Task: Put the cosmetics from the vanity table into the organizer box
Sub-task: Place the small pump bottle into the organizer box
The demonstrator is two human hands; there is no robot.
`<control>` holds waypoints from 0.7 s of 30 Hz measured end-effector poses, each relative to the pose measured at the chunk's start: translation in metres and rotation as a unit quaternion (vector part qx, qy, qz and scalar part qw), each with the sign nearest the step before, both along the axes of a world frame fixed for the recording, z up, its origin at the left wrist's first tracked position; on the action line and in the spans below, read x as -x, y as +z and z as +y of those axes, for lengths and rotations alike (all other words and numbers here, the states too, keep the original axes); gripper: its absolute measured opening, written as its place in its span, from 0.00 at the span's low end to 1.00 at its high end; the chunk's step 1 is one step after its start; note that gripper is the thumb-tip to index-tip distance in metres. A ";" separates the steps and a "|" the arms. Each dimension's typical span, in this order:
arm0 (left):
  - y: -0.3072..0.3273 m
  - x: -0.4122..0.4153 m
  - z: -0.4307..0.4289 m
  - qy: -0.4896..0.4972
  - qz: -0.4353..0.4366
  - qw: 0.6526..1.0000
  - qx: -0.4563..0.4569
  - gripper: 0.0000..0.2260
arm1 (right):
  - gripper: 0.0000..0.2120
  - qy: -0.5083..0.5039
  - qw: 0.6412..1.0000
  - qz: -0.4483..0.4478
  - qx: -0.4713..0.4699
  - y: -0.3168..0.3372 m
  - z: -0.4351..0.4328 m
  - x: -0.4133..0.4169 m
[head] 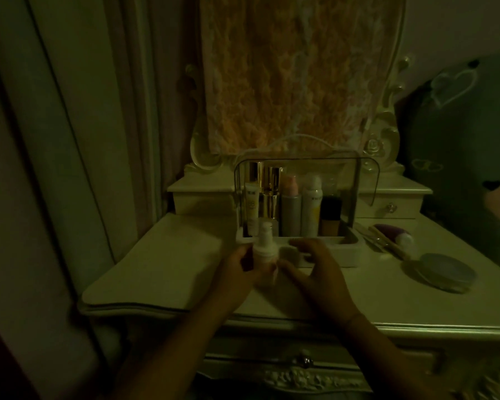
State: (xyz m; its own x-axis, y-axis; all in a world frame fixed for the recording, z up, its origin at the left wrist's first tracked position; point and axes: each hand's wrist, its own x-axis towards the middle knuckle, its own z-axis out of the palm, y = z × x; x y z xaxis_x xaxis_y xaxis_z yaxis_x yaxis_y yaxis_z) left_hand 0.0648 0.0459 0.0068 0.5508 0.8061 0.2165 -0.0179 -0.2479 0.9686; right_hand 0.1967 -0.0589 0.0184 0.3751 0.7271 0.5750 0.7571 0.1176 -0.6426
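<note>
Holding a small white plastic pump bottle point(264, 249) upright, the left hand point(240, 269) is wrapped around its body just near the white organizer box with the clear raised lid point(298, 212). The right hand point(315, 267) hovers beside it, fingers spread, gripping nothing. Best to lower it straight into the free near-left compartment, clear of the tall smooth cylinders. A round flat compact point(442, 271) remains on the glossy cream worktop point(162, 267), far right.

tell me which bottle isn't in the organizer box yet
The white pump bottle held in the left hand; the other bottles stand upright inside the organizer box.
</note>
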 end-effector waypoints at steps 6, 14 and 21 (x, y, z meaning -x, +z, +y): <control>-0.001 -0.012 -0.005 -0.012 0.003 1.000 -0.019 0.20 | 0.15 0.021 0.992 0.123 -0.012 0.000 0.017 0.014; 0.003 0.015 0.021 0.151 -0.041 0.986 -0.063 0.11 | 0.22 0.015 0.993 0.113 0.004 -0.002 0.024 0.011; 0.006 -0.002 0.032 0.145 -0.003 0.989 -0.018 0.21 | 0.22 0.035 0.995 0.094 0.011 0.001 0.026 0.007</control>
State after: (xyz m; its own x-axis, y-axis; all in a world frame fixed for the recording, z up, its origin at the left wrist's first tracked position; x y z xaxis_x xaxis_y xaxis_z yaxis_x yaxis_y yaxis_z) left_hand 0.0672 0.0780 0.0127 0.2971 0.9216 0.2498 0.0536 -0.2772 0.9593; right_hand 0.1894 -0.0331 0.0193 0.4222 0.7666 0.4838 0.6139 0.1509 -0.7749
